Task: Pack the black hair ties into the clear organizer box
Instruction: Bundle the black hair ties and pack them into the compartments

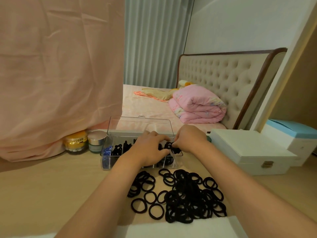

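- Head view: the clear organizer box [109,166] sits on the wooden tabletop [51,186]. Its lid [140,125] stands open along the far side, away from the person.
- Just left of the box stand a silver-capped jar [97,140] and, beyond it, a gold-capped jar [75,142]. A pink cloth [60,74] hangs behind them with its hem on the tabletop, so that side is crowded.
- Right of the box, near but apart from it, lies a white latched case [248,152].
- In front of the box, toward the person, loose black hair ties [185,194] lie in a pile, the nearest ones close to the front wall. A broad stretch of tabletop lies front-left of the box.
- The box's left-end compartments hold blue bands [106,152], and the next ones hold black ties.
- The left hand [149,150] lies palm down over the middle compartments with its fingers bent. I cannot tell whether it grips anything.
- The right hand [190,138] is over the box's right end, its fingers curled, pinching a black hair tie [169,145] above the compartments there.
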`<move>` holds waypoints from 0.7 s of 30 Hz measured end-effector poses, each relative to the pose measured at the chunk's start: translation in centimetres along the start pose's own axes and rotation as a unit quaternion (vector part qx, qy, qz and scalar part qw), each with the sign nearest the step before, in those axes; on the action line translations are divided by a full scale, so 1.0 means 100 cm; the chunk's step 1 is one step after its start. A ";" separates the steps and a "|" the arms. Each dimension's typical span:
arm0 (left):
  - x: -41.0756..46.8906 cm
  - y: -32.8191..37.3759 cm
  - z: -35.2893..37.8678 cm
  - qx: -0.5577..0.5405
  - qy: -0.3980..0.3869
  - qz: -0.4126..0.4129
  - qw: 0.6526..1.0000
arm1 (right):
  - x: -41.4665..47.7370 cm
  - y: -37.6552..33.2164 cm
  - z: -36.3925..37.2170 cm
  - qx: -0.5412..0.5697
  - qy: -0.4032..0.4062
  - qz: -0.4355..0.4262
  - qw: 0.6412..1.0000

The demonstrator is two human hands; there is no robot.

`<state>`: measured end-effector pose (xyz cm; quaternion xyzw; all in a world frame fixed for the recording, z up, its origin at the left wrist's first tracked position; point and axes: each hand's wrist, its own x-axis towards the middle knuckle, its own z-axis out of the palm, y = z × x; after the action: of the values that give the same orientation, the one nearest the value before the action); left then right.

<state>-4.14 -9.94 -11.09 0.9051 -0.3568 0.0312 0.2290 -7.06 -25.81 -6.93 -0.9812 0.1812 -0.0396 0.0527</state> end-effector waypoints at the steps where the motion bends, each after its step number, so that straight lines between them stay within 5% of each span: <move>1: 0.000 0.000 0.000 0.005 0.000 0.003 1.000 | -0.001 0.000 -0.002 -0.015 -0.006 -0.015 1.000; 4: 0.000 0.002 0.001 0.019 -0.003 0.008 1.000 | -0.005 0.002 -0.007 -0.041 -0.050 -0.060 0.996; 8: -0.001 0.004 0.002 0.030 -0.008 0.012 0.999 | -0.009 0.008 -0.016 0.089 -0.152 -0.070 0.982; 12: -0.002 0.004 0.001 0.027 -0.012 0.014 0.999 | -0.014 0.016 -0.016 0.185 -0.101 -0.061 0.976; 16: -0.001 0.004 0.002 0.017 -0.009 0.008 1.000 | -0.016 0.018 0.000 0.126 -0.036 -0.067 0.989; 21: -0.002 0.005 0.003 -0.010 0.032 0.018 0.999 | -0.020 0.020 0.007 0.066 -0.097 -0.102 0.988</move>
<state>-4.61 -10.26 -11.21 0.8949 -0.3658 0.0604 0.2485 -9.52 -26.86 -7.92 -0.9881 0.0715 0.0383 0.1304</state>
